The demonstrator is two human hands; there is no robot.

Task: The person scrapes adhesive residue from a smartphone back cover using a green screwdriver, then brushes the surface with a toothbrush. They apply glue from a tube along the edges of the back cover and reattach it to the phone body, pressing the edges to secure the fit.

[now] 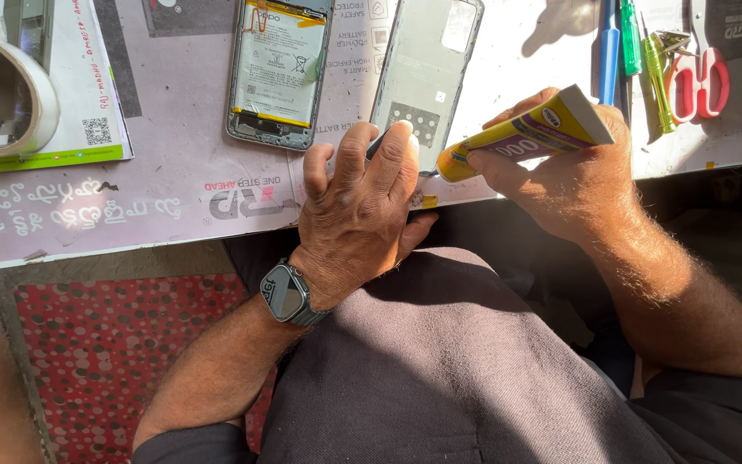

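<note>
From the head camera, the left hand [361, 210] lies palm down at the near edge of the worktop [173, 193], wrist bent back, a dark smartwatch [285, 294] on it. Its fingers [392, 163] curl over the lower end of a grey phone back cover [427, 64], pressing it flat. The right hand [568, 176] comes in from the right, forearm angled across the lap, fingers wrapped round a yellow glue tube [521, 133]. The tube's nozzle points left, just beside the cover's lower edge. An opened phone [278, 69] with its battery showing lies left of the cover.
</note>
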